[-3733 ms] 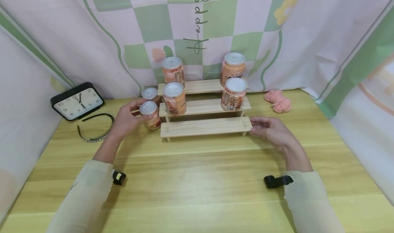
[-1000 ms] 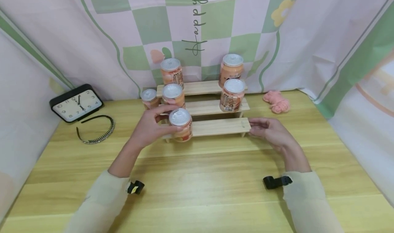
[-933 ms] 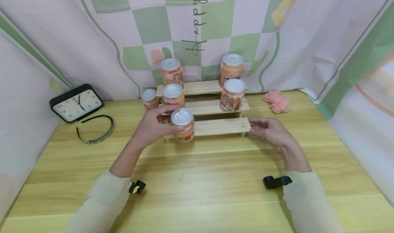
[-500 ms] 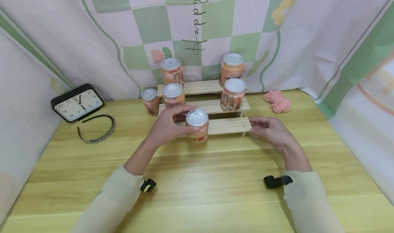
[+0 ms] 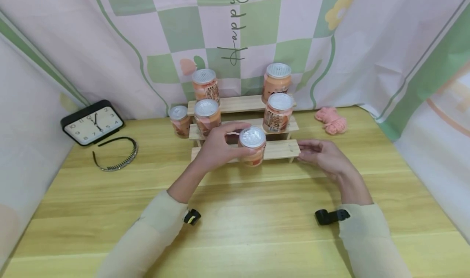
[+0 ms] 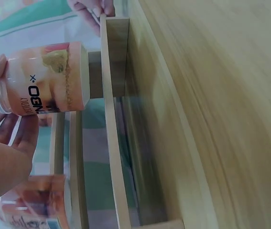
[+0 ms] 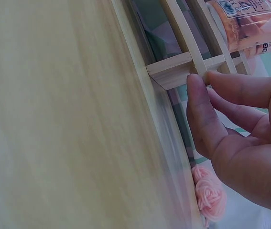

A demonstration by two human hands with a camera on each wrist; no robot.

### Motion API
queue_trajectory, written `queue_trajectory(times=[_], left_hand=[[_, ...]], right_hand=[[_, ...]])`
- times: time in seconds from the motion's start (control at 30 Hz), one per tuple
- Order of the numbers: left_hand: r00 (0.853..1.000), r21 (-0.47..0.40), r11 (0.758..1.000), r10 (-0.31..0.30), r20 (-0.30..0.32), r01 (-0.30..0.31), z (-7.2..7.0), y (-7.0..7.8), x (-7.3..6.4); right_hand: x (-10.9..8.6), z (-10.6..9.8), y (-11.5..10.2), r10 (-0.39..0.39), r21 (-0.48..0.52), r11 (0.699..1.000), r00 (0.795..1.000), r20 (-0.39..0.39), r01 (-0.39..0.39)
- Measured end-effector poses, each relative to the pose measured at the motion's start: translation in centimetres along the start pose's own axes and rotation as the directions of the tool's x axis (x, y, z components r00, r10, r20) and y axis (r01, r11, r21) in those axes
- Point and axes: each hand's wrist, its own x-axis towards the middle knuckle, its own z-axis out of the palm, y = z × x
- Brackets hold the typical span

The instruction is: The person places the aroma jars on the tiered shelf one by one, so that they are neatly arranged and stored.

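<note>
My left hand (image 5: 216,149) grips a peach-coloured can (image 5: 253,141) with a clear-looking ridged lid, upright over the lowest step of a three-step wooden display shelf (image 5: 280,149). In the left wrist view a small gap appears between the can's base (image 6: 84,76) and that step's front edge. My right hand (image 5: 324,157) pinches the right end of the lowest step, thumb and finger at its edge in the right wrist view. Similar cans stand at both ends of the middle step, left can (image 5: 207,116) and right can (image 5: 278,114), and of the top step, left can (image 5: 205,86) and right can (image 5: 276,86).
One more can (image 5: 180,123) stands on the table (image 5: 235,221) left of the shelf. Further left are a black-framed clock (image 5: 92,123) and a black headband (image 5: 125,161). Pink yarn (image 5: 331,121) lies right of the shelf, and a patterned curtain (image 5: 257,21) hangs behind.
My left hand has picked up a can from the table left of the shelf and carried it rightward along the lowest step. My right hand has stayed at the step's right end.
</note>
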Motion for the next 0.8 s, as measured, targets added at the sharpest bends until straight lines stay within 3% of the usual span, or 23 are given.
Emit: queue_trajectory(times=[0.23,0.5,0.8], left_hand=[[0.999,-0.004,0.999,0.037,-0.004,-0.037,1.7,-0.2,1.4],[1.0,-0.024,1.0,-0.001,-0.006,0.001,3.5,0.0,2.3],[0.999,-0.041,0.999,0.016,0.029,-0.015,5.2,0.1,3.2]], right_hand=[[0.0,0.0,0.0,-0.006,-0.007,1.0,1.0,-0.006,0.006],[0.1,0.1,-0.1,-0.009,-0.001,1.0,1.0,-0.003,0.009],[0.1,0.1,-0.1,0.001,-0.009,1.0,1.0,-0.004,-0.001]])
